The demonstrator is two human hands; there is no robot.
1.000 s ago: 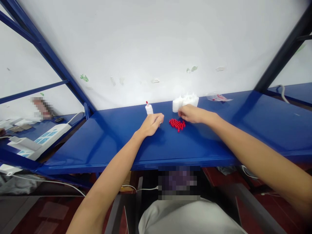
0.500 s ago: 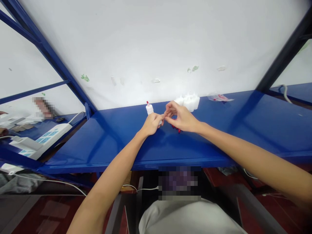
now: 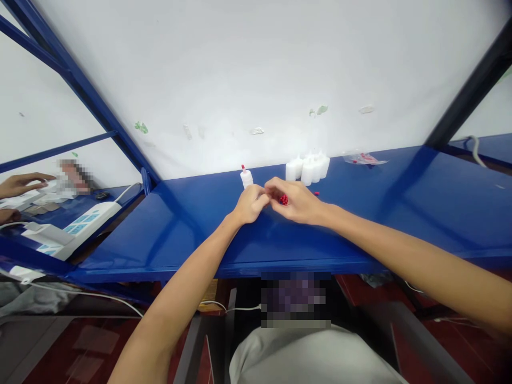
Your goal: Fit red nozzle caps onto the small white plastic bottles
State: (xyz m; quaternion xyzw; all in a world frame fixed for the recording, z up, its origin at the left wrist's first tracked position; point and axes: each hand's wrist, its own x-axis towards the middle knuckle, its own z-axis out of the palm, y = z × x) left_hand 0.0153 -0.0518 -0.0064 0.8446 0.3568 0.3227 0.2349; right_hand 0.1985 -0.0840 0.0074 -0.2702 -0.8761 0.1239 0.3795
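My left hand [image 3: 250,204] is closed around a white squeeze bottle, now almost wholly hidden by the fingers. My right hand [image 3: 296,201] meets it, thumb and fingertips pinched together at the left fingers; whatever is in that pinch is hidden. Just behind my left hand stands another white bottle [image 3: 247,177] with a red tip cap [image 3: 242,167]. Through the curve of my right hand a cluster of small red caps [image 3: 284,199] shows on the blue table [image 3: 192,218]. One loose red cap [image 3: 317,193] lies beyond my right wrist.
Several white bottles [image 3: 307,169] stand grouped near the wall. A clear plastic bag [image 3: 365,158] with red bits lies to their right. On the left are a power strip [image 3: 82,224] and another person's hand [image 3: 26,184] over white items. Blue posts [image 3: 100,101] frame the table.
My right hand has lowered slightly and its fingers have closed in against my left hand, uncovering the bottle group and a loose red cap. Another person's hand has come into view at left.
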